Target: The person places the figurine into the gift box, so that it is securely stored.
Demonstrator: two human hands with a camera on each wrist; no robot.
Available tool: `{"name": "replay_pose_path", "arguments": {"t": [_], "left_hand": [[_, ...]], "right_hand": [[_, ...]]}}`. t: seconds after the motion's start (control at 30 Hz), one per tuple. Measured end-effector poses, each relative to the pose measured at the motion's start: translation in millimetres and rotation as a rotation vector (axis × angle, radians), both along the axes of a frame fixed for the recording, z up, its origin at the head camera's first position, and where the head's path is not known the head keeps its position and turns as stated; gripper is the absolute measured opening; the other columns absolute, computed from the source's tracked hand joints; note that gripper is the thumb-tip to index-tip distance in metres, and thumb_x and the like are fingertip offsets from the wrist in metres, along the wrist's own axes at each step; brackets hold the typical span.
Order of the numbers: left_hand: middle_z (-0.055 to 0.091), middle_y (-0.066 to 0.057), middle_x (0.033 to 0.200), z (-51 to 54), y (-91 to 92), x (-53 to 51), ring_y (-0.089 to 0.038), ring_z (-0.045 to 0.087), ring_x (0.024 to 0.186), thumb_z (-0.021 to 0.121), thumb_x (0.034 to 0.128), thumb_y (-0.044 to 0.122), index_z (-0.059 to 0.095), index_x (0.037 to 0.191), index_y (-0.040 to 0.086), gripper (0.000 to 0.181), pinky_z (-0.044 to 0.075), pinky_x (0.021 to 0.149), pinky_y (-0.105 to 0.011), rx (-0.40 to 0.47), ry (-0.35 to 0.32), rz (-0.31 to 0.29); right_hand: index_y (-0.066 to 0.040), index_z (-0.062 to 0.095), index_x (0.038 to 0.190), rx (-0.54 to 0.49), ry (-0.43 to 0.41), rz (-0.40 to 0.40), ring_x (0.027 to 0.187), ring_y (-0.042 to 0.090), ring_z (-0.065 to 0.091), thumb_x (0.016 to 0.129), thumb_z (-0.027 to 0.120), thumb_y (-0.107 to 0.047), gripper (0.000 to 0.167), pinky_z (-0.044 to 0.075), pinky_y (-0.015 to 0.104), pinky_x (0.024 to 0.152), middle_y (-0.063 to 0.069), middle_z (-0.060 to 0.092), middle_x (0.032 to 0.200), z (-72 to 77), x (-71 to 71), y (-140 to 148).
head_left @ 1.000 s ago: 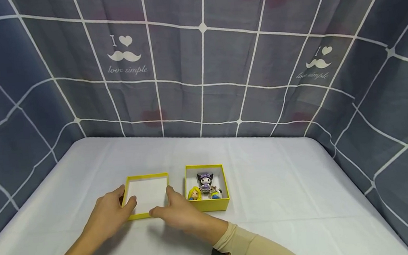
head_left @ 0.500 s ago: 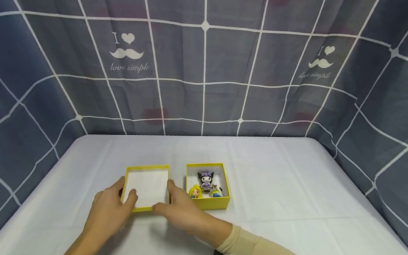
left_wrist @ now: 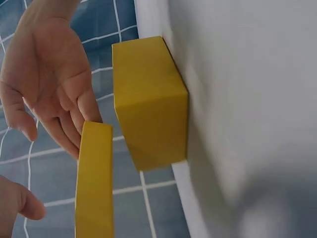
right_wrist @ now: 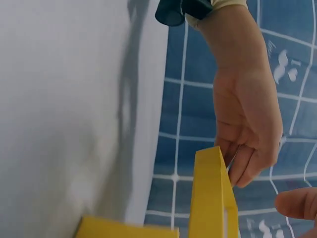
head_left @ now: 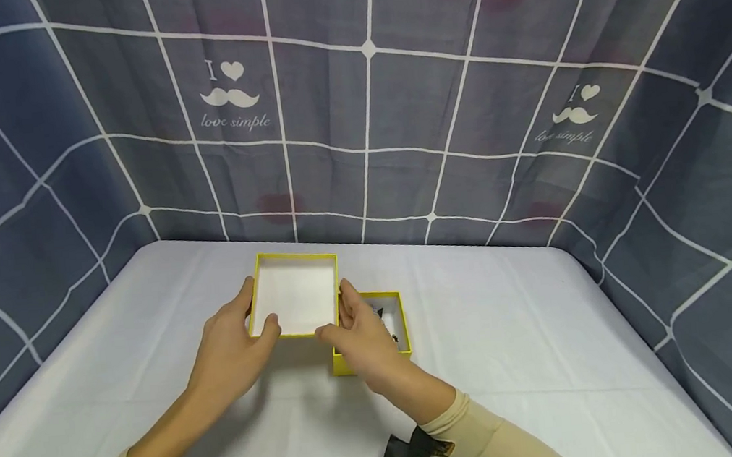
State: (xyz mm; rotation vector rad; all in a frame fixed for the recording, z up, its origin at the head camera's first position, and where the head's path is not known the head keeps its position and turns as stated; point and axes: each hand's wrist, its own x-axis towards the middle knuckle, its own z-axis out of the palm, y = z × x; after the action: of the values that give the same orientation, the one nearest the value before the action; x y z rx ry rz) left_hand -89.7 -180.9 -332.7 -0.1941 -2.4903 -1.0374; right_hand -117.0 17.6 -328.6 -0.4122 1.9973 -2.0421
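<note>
A shallow square box lid (head_left: 298, 292), yellow outside and white inside, is in the air above the table, its hollow side facing up. My left hand (head_left: 231, 349) holds its left side, thumb at the near left corner. On the opposite side my right hand (head_left: 369, 341) grips it, thumb near the right front corner. Beneath and behind the right hand stands a deeper yellow box (head_left: 344, 366), partly covered by lid and hand. Only dark bits of the figurines inside show past the hand. The left wrist view shows the lid's yellow side (left_wrist: 94, 183) apart from the box (left_wrist: 151, 94).
A white cloth covers the table (head_left: 512, 332). Behind it and at both sides hangs a grey-blue curtain (head_left: 316, 102) with white grid lines. Black wrist devices (head_left: 414, 448) sit on both forearms.
Both hands have lifted the lid and carried it right and away from the person, from beside the box to partly over its left side. The figurines, visible before, are now mostly hidden.
</note>
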Motion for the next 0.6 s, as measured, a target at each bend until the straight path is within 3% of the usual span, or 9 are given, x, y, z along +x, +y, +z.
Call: {"name": "replay_pose_path", "arguments": {"t": [0.1,0.33,0.47,0.6], "left_hand": [[0.054,-0.027,0.132,3.8,11.7,-6.8,-0.04,0.056,0.116,0.059,0.0912,0.016,0.034,0.146,-0.009,0.065,0.047,0.091,-0.056,0.016,0.024,-0.017],[0.054,-0.017,0.137,6.9,31.0,-22.5,-0.029,0.054,0.124,0.056,0.0899,0.005,0.043,0.144,-0.002,0.056,0.046,0.099,-0.042,0.148,0.102,-0.102],[0.045,-0.02,0.145,8.5,43.9,-29.9,-0.03,0.047,0.13,0.051,0.0941,0.004,0.032,0.148,-0.006,0.058,0.043,0.103,-0.041,0.231,0.085,-0.144],[0.041,-0.022,0.144,11.4,56.8,-35.3,-0.031,0.045,0.132,0.047,0.0965,0.005,0.018,0.151,-0.007,0.063,0.042,0.104,-0.04,0.302,0.018,-0.171]], "right_hand": [[-0.003,0.012,0.155,-0.014,0.011,-0.005,0.145,0.021,0.022,0.085,0.061,-0.002,0.086,0.028,0.036,0.113,0.01,0.018,0.16,4.2,-6.1,14],[0.001,0.023,0.148,-0.084,0.076,-0.041,0.142,0.022,0.028,0.084,0.056,0.005,0.072,0.03,0.039,0.112,0.013,0.031,0.155,10.5,-16.7,38],[0.002,0.023,0.145,-0.084,0.109,-0.083,0.141,0.024,0.031,0.085,0.055,0.005,0.068,0.033,0.042,0.11,0.015,0.032,0.154,12.6,-19.9,47],[-0.001,0.017,0.151,-0.069,0.144,-0.119,0.141,0.026,0.031,0.084,0.055,0.004,0.078,0.034,0.043,0.11,0.013,0.026,0.157,12.8,-22.0,55]]}}
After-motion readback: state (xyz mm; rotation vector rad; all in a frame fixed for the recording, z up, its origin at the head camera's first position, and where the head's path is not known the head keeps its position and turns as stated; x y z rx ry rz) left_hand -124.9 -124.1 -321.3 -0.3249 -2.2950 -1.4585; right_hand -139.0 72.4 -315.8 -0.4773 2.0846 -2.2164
